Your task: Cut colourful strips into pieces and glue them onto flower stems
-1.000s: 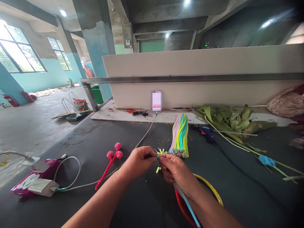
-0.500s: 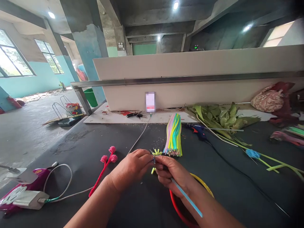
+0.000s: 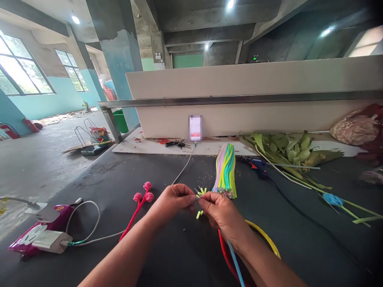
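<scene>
the right hand (image 3: 220, 211), thumb and forefinger together, clamps a blue strip (image 3: 235, 263) near its upper end at a black table (image 3: 167, 251); whether the fingertips of the left hand (image 3: 172, 204) are closed on its tip, an onlooker cannot tell. the long tail drops toward six o'clock under the right wrist, probably to keep it clear of the close finger work. both hands meet at centre, likely so that one steadies while the other shapes. pale yellow-green pieces (image 3: 202, 192) fan out just beyond the fingertips. between one and two o'clock, a bundle of coloured stems (image 3: 226, 171) lies near, seemingly for easy reach; a pink-tipped red stem (image 3: 143, 197) rests at nine, a phone (image 3: 195, 129) stands propped at twelve, perhaps for viewing. compared with half a second ago, the left hand has turned to bare its thumb, and the blue tail hangs more steeply.
</scene>
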### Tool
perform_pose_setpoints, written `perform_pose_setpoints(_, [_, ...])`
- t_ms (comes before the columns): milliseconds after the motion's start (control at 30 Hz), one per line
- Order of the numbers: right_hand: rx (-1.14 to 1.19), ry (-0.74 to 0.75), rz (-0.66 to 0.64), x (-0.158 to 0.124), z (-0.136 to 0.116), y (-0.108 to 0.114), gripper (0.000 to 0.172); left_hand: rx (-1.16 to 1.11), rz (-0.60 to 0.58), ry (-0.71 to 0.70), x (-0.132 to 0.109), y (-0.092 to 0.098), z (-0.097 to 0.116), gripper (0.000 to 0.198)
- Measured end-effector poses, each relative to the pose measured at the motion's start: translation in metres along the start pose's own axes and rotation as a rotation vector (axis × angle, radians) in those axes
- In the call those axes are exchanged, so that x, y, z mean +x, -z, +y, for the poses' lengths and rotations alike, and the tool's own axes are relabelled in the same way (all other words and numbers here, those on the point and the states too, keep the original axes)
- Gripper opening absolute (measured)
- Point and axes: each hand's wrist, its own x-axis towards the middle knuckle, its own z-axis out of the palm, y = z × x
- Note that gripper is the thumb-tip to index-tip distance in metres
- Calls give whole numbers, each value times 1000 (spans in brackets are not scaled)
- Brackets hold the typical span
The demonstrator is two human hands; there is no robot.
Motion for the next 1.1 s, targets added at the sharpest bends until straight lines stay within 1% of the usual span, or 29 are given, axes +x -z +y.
perform_pose_setpoints(67, [59,-9,-39,-2,-1,-1,31,-100,-23,14,-1,-1,-1,25])
perform_pose_setpoints(167, [159,-38,-101,-5,-3,-2,32,-255,-52,-8,0,-5,-3,25])
perform_pose_setpoints(367, [353,-14,-192,-12,-7,-3,30,-371,-94,-152,-1,-15,-7,20])
perform_pose_setpoints(467, [387,2,-220,-14,-9,-2,27,-367,-105,-221,-2,-16,-9,16])
perform_pose_setpoints(533, [391,1,-226,-15,-10,-1,25,-350,-114,-240,-2,-14,-8,15])
perform_pose_setpoints(633, [390,-11,-243,-16,-11,-1,24,-276,-162,-256,-3,-8,-6,16])
perform_pose_setpoints(733, [403,-27,-296,-16,-11,-1,24,-217,-205,-281,-3,-3,-2,16])
perform_pose_setpoints(833, [449,-41,-350,-15,-9,-1,26,-180,-192,-323,-3,-2,-2,17])
perform_pose_setpoints(933, [489,-45,-376,-15,-8,-2,26,-145,-157,-362,-3,-5,-1,18])
perform_pose_setpoints(1100, [481,-28,-364,-17,-7,-3,27,-37,-117,-463,-6,-7,3,15])
